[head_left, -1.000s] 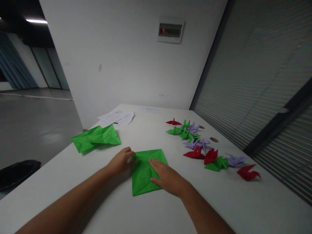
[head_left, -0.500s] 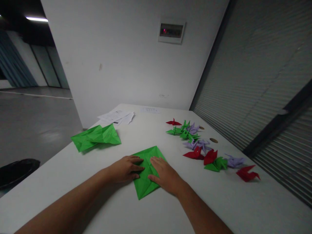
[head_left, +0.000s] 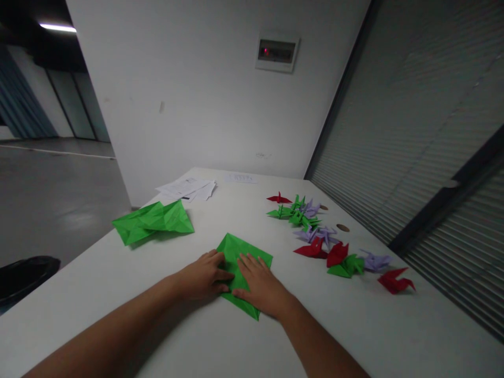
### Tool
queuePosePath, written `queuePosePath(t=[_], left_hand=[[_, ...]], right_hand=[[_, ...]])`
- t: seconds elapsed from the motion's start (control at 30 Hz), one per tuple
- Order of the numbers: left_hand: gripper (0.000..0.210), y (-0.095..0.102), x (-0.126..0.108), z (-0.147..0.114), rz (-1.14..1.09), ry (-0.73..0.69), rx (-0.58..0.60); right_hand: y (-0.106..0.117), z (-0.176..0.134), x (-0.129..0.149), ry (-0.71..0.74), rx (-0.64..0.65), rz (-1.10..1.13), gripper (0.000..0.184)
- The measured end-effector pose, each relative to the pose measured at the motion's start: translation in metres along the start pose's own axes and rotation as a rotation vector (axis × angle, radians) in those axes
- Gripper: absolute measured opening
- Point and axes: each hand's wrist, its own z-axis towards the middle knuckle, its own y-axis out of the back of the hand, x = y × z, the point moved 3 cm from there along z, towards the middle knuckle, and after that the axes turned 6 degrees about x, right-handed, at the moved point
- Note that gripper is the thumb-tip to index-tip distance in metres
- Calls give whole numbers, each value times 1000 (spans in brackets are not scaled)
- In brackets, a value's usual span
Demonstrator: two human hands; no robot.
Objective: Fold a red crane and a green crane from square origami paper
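Observation:
A creased green sheet of origami paper lies flat on the white table in front of me. My left hand rests on its left edge with the fingers apart. Spread across the middle of the sheet is my right hand, palm down. Both hands hide part of the paper. To the far left, more creased green sheets overlap near the table's edge.
Several folded paper cranes in red, green and purple stand along the right side of the white table. Printed papers lie at the back left. A black-lined bin stands on the floor at left, window blinds at right.
The green sheet under my hands has turned on the table, so its corners point elsewhere. My right hand has moved slightly left with its fingers more spread.

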Motion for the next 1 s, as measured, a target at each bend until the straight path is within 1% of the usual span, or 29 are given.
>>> queuePosePath(t=[0.07, 0.2, 0.27, 0.43, 0.6, 0.87, 0.93, 1.0], left_hand=[[34, -3, 6, -2, -28, -30, -19], [46, -13, 19, -4, -33, -16, 60], [53, -16, 23, -5, -21, 2, 80], [62, -25, 29, -6, 31, 34, 65], [59, -29, 33, -9, 68, 60, 25], [60, -26, 40, -11, 14, 109, 4], [56, -23, 42, -11, -10, 103, -14], [47, -18, 43, -11, -28, 97, -35]], right_hand=[[0, 1, -2, 14, 43, 5, 88], [3, 2, -2, 26, 69, 9, 88], [5, 0, -2, 27, 67, 1, 88], [10, -5, -10, -43, 86, -23, 86], [12, -9, -25, -158, 117, -15, 86], [12, -13, -44, -262, 69, 1, 83], [10, -13, -49, -291, 49, 2, 83], [9, -13, -54, -332, 19, 2, 86]])
